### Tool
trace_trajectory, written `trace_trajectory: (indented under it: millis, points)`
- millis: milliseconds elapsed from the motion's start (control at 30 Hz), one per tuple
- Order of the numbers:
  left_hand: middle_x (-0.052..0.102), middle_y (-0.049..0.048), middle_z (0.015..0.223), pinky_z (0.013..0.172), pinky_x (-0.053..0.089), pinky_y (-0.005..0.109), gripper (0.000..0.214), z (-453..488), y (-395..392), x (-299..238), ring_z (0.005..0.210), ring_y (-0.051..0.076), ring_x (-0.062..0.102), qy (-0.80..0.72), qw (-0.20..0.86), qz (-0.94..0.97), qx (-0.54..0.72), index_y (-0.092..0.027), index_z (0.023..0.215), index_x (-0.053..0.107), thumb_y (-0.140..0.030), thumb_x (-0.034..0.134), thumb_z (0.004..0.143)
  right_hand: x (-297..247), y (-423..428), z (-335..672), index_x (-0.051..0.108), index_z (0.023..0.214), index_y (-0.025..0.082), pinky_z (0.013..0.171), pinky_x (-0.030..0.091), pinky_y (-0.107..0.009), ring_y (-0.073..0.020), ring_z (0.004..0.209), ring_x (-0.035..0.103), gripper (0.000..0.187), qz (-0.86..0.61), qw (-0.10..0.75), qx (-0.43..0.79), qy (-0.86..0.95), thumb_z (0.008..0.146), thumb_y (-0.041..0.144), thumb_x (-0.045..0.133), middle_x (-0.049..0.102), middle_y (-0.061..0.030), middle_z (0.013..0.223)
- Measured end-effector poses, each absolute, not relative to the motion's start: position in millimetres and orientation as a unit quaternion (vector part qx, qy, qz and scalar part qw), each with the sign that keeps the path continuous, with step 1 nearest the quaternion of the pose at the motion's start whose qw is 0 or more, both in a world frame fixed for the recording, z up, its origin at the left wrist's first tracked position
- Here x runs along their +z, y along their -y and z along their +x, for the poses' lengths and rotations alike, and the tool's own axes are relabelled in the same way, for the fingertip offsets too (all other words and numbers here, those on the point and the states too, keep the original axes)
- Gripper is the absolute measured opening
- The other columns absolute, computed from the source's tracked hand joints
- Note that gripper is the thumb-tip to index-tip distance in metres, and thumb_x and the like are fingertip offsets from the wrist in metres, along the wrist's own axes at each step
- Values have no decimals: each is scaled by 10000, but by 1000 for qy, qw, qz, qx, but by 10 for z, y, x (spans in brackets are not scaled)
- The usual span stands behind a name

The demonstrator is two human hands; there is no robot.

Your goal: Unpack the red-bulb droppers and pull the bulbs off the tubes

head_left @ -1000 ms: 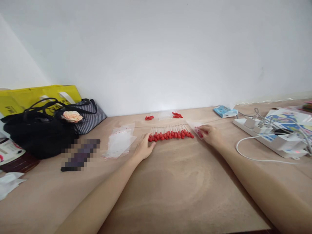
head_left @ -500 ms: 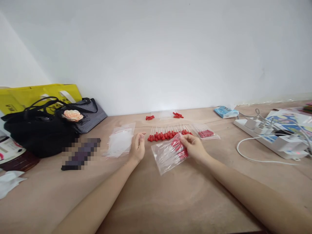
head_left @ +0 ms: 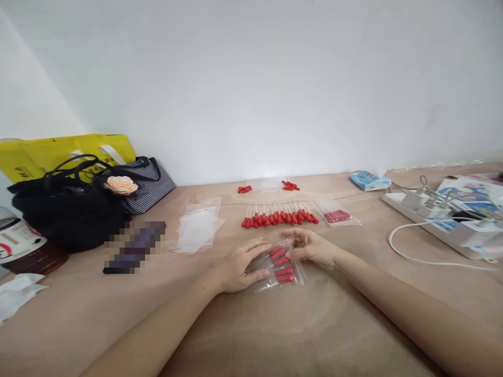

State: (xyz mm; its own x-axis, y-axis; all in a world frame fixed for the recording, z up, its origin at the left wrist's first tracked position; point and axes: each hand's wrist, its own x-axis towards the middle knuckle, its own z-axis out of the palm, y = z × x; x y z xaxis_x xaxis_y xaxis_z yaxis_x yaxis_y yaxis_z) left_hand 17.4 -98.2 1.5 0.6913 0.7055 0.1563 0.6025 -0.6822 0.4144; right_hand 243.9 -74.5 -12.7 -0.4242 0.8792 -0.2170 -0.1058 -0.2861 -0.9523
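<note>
1. We see a clear bag [head_left: 272,266] of red pieces [head_left: 285,274] over the table [head_left: 298,335].
2. Left hand [head_left: 238,267]: spread, thumb across the bag, grip unclear. Right hand [head_left: 310,247]: fingers curled, pinching its edge.
3. Likely light, floppy, slippery; we'd hold its edges.

My head-worn camera looks forward and down over my forearms [head_left: 165,322], across the near table [head_left: 314,330] toward the wall [head_left: 251,89].

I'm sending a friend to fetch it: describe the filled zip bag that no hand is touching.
On the wood-grain table, find the loose row of red-bulbed droppers. At the row's right end lies the filled zip bag. Unlike the nearer bag at the left hand and right hand, it lies untouched by either.
</note>
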Motion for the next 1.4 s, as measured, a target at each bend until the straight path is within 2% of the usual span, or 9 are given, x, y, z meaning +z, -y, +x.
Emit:
trace_trajectory:
  millis: [233, 433, 667, 933, 1100, 1400]
  points:
    - [476, 46, 1254, 980, 333, 373, 396, 5, 941, 37, 1165, 201, 413, -417, 182, 878, 147, -239, 1186, 467, -390, 434, 821, -142, 699, 2486, 489, 1012, 135, 733, 511, -312, -125, 695, 623, 386, -386, 330, 748, 428, 655, 102, 633, 623, -45, 801]
    - [514, 60, 1212, 945, 367, 384, 381, -26, 934, 6, 1131, 205, 449, -415, 171, 876, 177, -231, 1165, 484, -370, 453, 812, -157, 724, 2457, 529, 975, 145, 696, 521, -275, -108, 659, 617, 449, -389, 344, 726, 451, 565, 66, 695, 620, -9, 755]
    - [538, 61, 1170, 905, 404, 356, 349, -12, 928, 31, 1071, 198, 498, -407, 162, 880, 186, -235, 1130, 510, -351, 470, 804, -122, 767, 2406, 517, 956, 138, 606, 505, -248, -109, 607, 607, 505, -410, 358, 689, 479, 492, 25, 681, 623, 8, 690]
    - [499, 61, 1186, 917, 395, 333, 342, 182, 927, 78, 1065, 176, 488, -361, 181, 894, 196, -235, 1150, 486, -259, 455, 810, -136, 750, 2363, 471, 975, 139, 600, 491, -278, -123, 585, 601, 578, -431, 382, 661, 482, 449, 11, 674, 622, 5, 706]
    - [491, 63, 1180, 901, 404, 324, 321, 383, 847, 64, 1057, 171, 487, -328, 168, 908, 200, -243, 1134, 506, -220, 432, 823, -156, 747, 2276, 456, 959, 155, 608, 494, -293, -117, 564, 593, 588, -440, 418, 640, 472, 439, 41, 705, 598, 34, 673]
    - [539, 73, 1040, 844, 429, 327, 204, 411, 727, -29, 961, 172, 520, -301, 117, 912, 253, -217, 904, 635, -224, 454, 808, -212, 741, 2271, 472, 915, 183, 603, 502, -273, -96, 588, 573, 549, -418, 442, 635, 475, 436, 84, 720, 565, 56, 680]
